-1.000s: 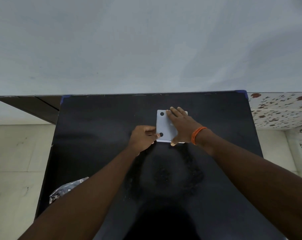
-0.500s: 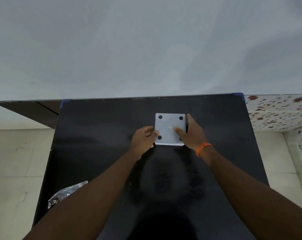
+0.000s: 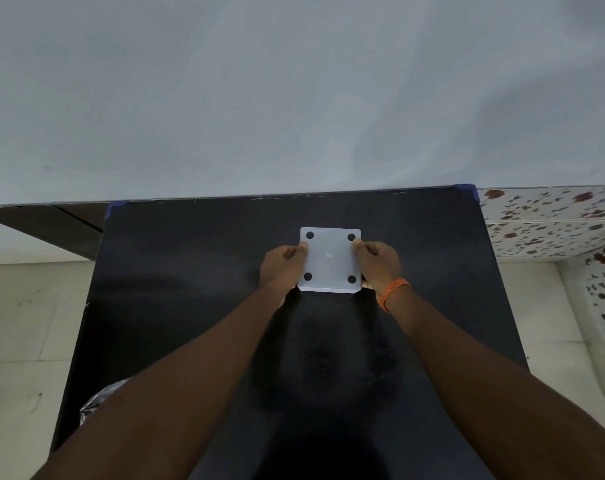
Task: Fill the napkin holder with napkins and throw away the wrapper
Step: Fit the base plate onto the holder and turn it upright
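Left grip: I am seeing the left hand [image 3: 282,268] holding the left edge of the napkin holder [image 3: 330,259]. Its grip is narrow, with the fingers curling against that edge and one fingertip pressing on the top face just beside the far-left black dot [image 3: 309,235].
Right grip: The right hand [image 3: 379,266] is holding the right edge in the same manner. Its fingers are curling at the side, and a fingertip is lying just beside the far-right dot. An orange band [image 3: 393,292] is circling the wrist.
Napkin holder: A white square piece with one black dot near each corner is sitting between the two hands and touching both, toward the far middle of the black tabletop [image 3: 190,271]. Its flat dotted face is pointing up at my camera, and a thin front wall is showing along the near edge.
Contact with tabletop: I am not able to tell whether the holder is resting on the surface or being held just off it.
Wrapper: A crumpled, shiny wrapper [image 3: 98,401] is lying at the near-left edge of the tabletop, well apart from both hands. The left forearm is partly covering it.
Surroundings: A pale wall [image 3: 294,98] is rising behind the tabletop. Flower-patterned tiles [image 3: 554,220] are showing at the right and a pale floor [image 3: 24,323] at the left.
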